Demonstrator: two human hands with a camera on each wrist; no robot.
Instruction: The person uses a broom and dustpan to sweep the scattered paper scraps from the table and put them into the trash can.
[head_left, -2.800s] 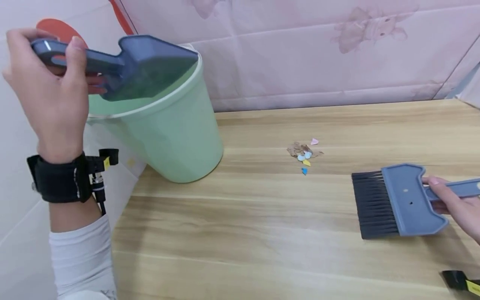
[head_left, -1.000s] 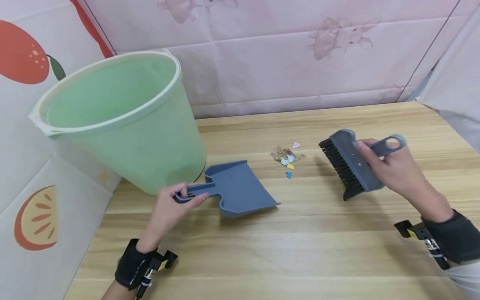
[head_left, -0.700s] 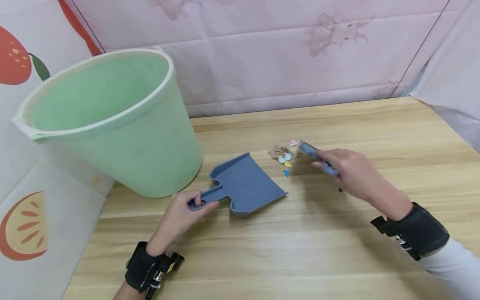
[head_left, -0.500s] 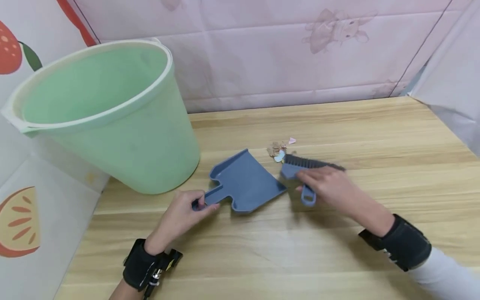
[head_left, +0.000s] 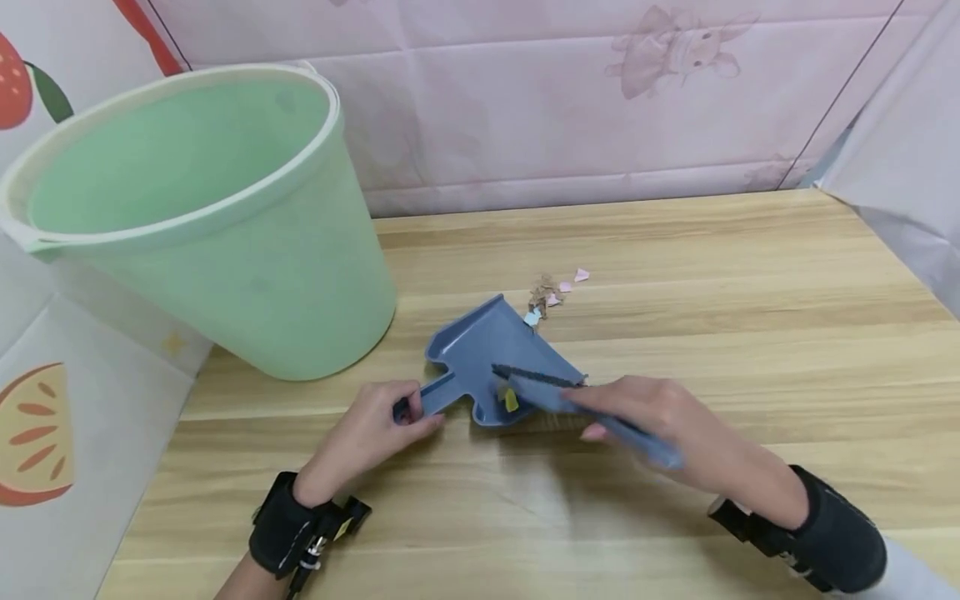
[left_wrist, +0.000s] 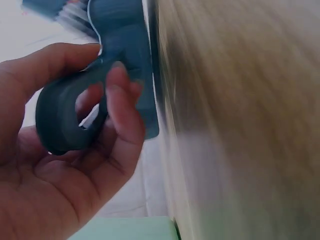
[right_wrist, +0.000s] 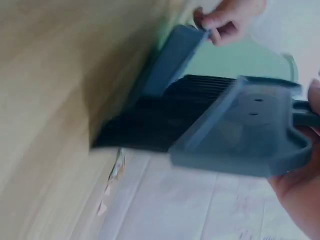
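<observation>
- Change since the earlier frames: the brush (head_left: 558,392) has travelled from beside the scrap pile into the mouth of the dustpan (head_left: 495,354), and part of the paper scraps (head_left: 551,292) now lies inside the pan; the dustpan itself has stayed in place by the bucket
- Table (head_left: 750,333): light wooden top bearing everything below; a pink patterned sheet hangs behind its far edge
- Bucket (head_left: 225,242): pale green with a cream rim, standing at the table's left far corner, tilted toward the viewer, mouth open; just left of the dustpan and apart from it
- Dustpan: blue plastic, lying flat on the table with its open lip facing right and toward the far side; its looped handle (left_wrist: 65,117) points left
- Brush: blue back with black bristles (right_wrist: 165,117), bristle tips down on the dustpan floor, its handle running back to the right
- Left hand (head_left: 367,433): fingers and thumb curled round the dustpan handle, gripping it; the left wrist view shows the loop held between thumb and fingers
- Right hand (head_left: 667,425): closed round the brush handle, knuckles uppermost, over the near right edge of the dustpan
- Paper scraps: a small remaining heap of brown, pink and pale blue bits on the table just beyond the dustpan's far corner; one yellow piece (head_left: 511,401) lies in the pan beside the bristles
</observation>
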